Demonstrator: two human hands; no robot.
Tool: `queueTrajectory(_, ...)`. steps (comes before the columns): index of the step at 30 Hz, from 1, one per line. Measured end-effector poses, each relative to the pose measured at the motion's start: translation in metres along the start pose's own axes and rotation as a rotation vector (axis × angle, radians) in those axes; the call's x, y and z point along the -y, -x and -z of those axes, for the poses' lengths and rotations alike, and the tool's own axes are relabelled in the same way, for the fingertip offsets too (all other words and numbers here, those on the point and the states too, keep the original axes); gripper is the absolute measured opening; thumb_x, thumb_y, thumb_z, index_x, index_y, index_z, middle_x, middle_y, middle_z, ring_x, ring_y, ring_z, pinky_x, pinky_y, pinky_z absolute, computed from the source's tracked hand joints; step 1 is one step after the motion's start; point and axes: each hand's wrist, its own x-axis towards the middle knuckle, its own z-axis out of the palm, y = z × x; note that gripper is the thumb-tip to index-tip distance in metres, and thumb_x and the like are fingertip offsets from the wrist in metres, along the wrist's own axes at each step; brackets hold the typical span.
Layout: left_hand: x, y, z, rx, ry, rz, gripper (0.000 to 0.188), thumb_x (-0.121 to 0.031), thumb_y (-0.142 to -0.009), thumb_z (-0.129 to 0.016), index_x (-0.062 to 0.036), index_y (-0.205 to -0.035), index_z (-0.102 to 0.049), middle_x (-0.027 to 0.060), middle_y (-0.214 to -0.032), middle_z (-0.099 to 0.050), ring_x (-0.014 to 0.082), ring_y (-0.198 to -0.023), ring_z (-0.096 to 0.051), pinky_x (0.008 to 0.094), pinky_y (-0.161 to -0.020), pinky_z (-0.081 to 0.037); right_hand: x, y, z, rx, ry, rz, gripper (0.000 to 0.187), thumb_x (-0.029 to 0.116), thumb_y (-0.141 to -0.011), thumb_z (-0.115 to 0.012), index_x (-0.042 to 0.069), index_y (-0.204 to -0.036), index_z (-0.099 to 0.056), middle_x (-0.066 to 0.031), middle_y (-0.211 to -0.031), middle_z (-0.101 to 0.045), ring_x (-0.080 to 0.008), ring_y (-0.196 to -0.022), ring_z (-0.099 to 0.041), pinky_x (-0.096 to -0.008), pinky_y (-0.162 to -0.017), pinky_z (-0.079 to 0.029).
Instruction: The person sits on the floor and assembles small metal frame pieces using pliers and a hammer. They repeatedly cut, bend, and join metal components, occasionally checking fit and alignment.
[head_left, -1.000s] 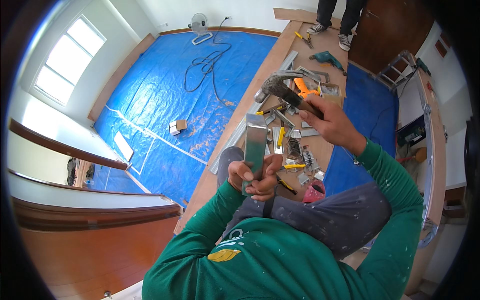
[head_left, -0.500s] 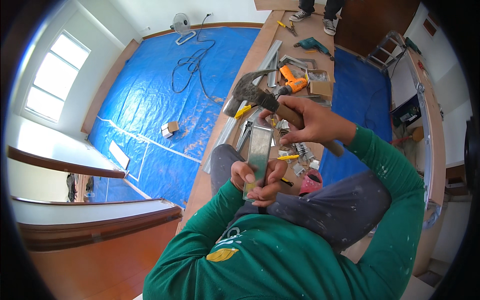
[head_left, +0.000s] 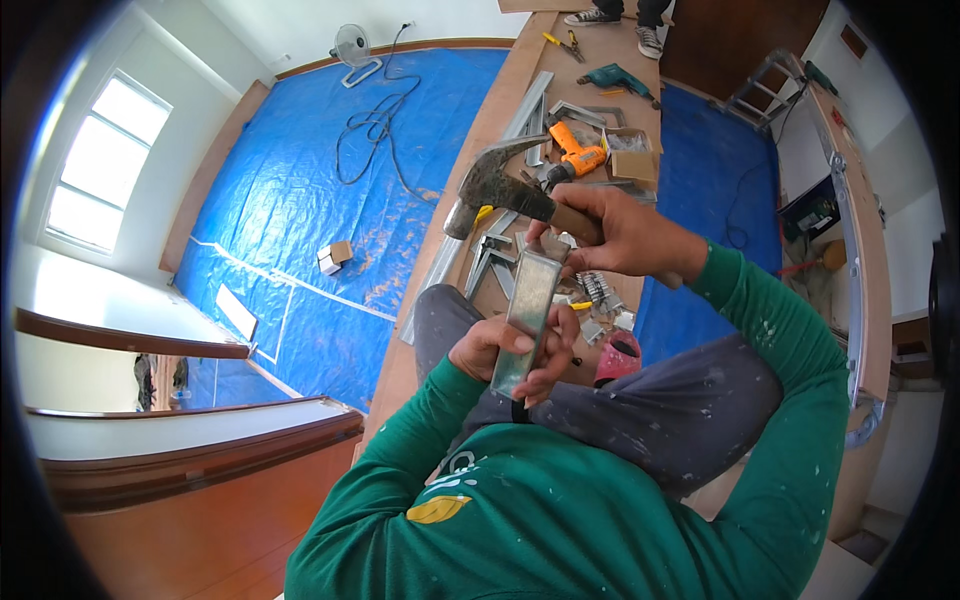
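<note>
A short, rectangular silvery metal profile stands tilted in front of my chest, with my left hand closed around its lower part. Wrapped around the wooden handle of a claw hammer is my right hand; the dark head points left, above the profile. Fingertips of that same hand reach down to the profile's upper end, where a small piece seems to be pinched; its kind is unclear. Beyond my hands, several small metal brackets and thin metal frames lie on the plywood board.
An orange drill, a cardboard box, a teal drill and yellow-handled pliers lie farther along the board. Someone's shoes stand at its far end. Blue sheeting covers the floor, with a fan and cable. A pink object sits by my leg.
The hammer's head has turned and shifted slightly, and the right fingertips have come down to the profile's upper end. The profile leans further to the right at its top. My view has shifted a little.
</note>
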Motion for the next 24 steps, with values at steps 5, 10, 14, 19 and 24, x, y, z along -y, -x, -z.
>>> queueTrajectory(5, -0.012, 0.009, -0.014, -0.540, -0.578, -0.090, 0.040, -0.024, -0.102, -0.070, -0.0025, -0.128, -0.048, 0.0095, -0.083, -0.062, 0.0201, -0.064, -0.066, 0.0352, -0.057, -0.055, -0.002, 0.007, 0.012, -0.028, 0.262, -0.051, 0.044, 0.000, -0.079, -0.087, 0.006, -0.118, -0.067, -0.0066, -0.109, -0.075, -0.0178, -0.106, -0.073, -0.0345, -0.087, -0.057)
queueTrajectory(10, -0.015, 0.005, -0.024, -0.634, -0.783, -0.067, 0.040, -0.027, -0.107, -0.068, -0.0020, -0.130, -0.048, 0.0082, -0.087, -0.064, 0.0156, -0.068, -0.066, 0.0312, -0.058, -0.054, -0.017, 0.010, 0.012, -0.037, 0.266, -0.065, 0.043, 0.005, -0.080, -0.088, 0.006, -0.116, -0.066, -0.0086, -0.106, -0.074, -0.0231, -0.099, -0.073, -0.0375, -0.087, -0.055)
queueTrajectory(14, -0.017, 0.007, -0.031, -0.612, -0.894, -0.085, 0.038, -0.026, -0.112, -0.058, -0.0007, -0.138, -0.045, 0.0065, -0.089, -0.064, 0.0144, -0.069, -0.066, 0.0299, -0.060, -0.054, -0.014, 0.010, 0.010, -0.110, 0.492, 0.010, 0.037, 0.012, -0.085, -0.085, 0.004, -0.116, -0.065, -0.0125, -0.099, -0.071, -0.0299, -0.090, -0.070, -0.0402, -0.084, -0.053)
queueTrajectory(19, -0.022, 0.018, -0.028, -0.821, -0.994, -0.105, 0.029, -0.025, -0.115, -0.052, -0.0019, -0.132, -0.047, 0.0040, -0.086, -0.062, 0.0131, -0.068, -0.064, 0.0291, -0.060, -0.053, 0.002, 0.014, 0.015, -0.199, 0.543, -0.070, 0.033, 0.018, -0.092, -0.080, 0.003, -0.116, -0.064, -0.0164, -0.094, -0.069, -0.0331, -0.084, -0.068, -0.0425, -0.078, -0.053)
queueTrajectory(24, -0.052, 0.036, 0.024, -1.201, -1.302, 0.014, 0.037, -0.037, -0.116, -0.046, -0.0019, -0.124, -0.055, 0.0112, -0.091, -0.066, 0.0239, -0.075, -0.066, 0.0374, -0.069, -0.054, 0.001, 0.020, 0.033, -0.267, 0.617, -0.187, 0.033, 0.020, -0.095, -0.078, 0.000, -0.118, -0.065, -0.0189, -0.093, -0.071, -0.0320, -0.083, -0.070, -0.0415, -0.076, -0.053)
